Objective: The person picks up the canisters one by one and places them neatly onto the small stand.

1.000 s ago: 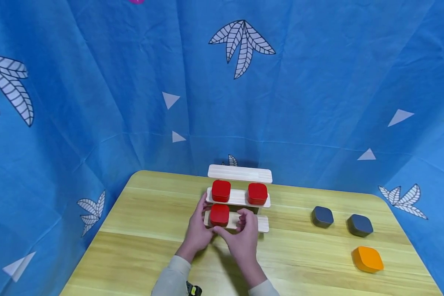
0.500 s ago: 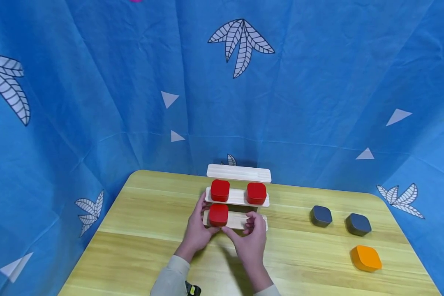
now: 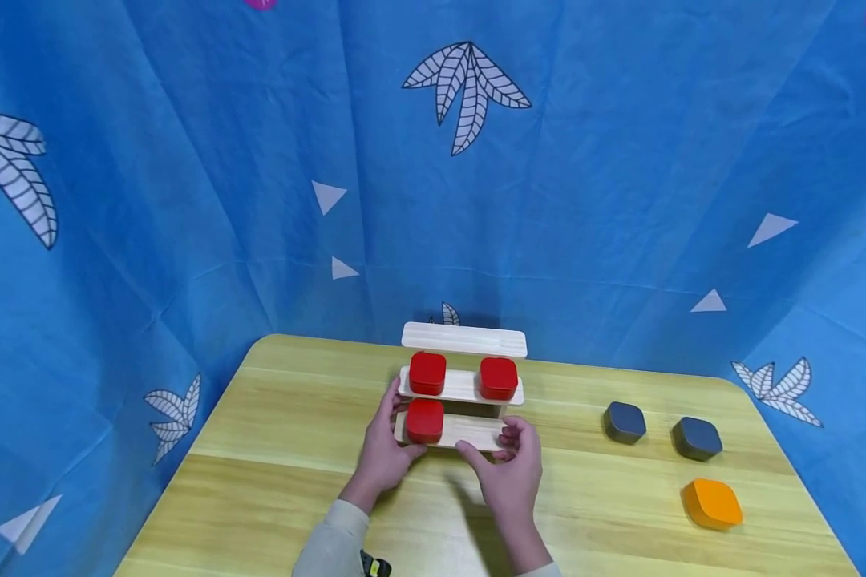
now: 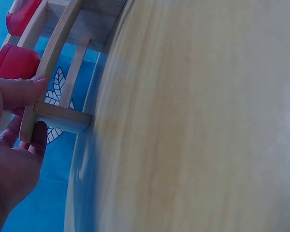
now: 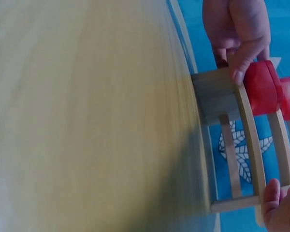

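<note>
A pale wooden rack (image 3: 476, 430) with three stepped planks stands at the table's back edge. One rounded red block (image 3: 424, 421) rests on the lowest plank at its left. Two more, a left red block (image 3: 428, 373) and a right red block (image 3: 498, 378), stand on the middle plank. My left hand (image 3: 382, 453) grips the lowest plank's left end; in the left wrist view its thumb (image 4: 26, 92) presses the front edge beside the red block. My right hand (image 3: 512, 481) is at that plank's right end, fingers loosely bent with the fingertips right at it, thumb in front of the edge.
To the right on the wooden table (image 3: 260, 449) lie two dark blue-grey blocks, one nearer (image 3: 625, 422) and one farther right (image 3: 697, 438). An orange block (image 3: 712, 503) is in front of them. A blue patterned curtain (image 3: 548, 200) hangs behind the table.
My right hand has moved rightward along the lowest plank, away from the red block there. The left hand keeps its hold, and the blocks stand as before.
</note>
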Tool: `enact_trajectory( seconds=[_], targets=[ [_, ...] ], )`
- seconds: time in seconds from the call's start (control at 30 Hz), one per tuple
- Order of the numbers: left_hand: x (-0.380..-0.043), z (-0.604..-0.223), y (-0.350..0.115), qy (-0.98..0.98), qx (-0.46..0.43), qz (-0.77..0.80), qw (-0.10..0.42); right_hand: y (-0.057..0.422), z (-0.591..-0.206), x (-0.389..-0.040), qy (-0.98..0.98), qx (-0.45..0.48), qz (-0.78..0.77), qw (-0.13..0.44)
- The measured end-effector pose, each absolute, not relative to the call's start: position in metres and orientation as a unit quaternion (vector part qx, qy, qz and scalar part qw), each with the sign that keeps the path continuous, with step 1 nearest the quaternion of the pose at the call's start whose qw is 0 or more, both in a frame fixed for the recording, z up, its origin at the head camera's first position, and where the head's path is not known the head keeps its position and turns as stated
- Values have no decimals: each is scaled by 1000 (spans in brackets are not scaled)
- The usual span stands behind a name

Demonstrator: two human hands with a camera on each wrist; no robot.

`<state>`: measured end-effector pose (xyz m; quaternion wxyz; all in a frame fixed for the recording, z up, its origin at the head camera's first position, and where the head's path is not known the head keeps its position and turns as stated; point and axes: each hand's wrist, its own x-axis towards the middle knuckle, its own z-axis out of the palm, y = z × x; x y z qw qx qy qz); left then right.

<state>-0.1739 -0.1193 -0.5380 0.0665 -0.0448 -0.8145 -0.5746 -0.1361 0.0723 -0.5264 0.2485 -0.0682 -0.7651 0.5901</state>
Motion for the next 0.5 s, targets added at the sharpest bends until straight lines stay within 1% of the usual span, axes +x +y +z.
enact_trajectory(
  seconds=[0.13, 0.5],
  targets=[
    [-174, -538, -119, -813, -42, -577, 60, 80, -526, -135, -757, -77, 599, 250],
    [-173, -536, -118, -810, -42, -581, 65, 100, -529, -139, -738, -105, 613, 262]
  ],
)
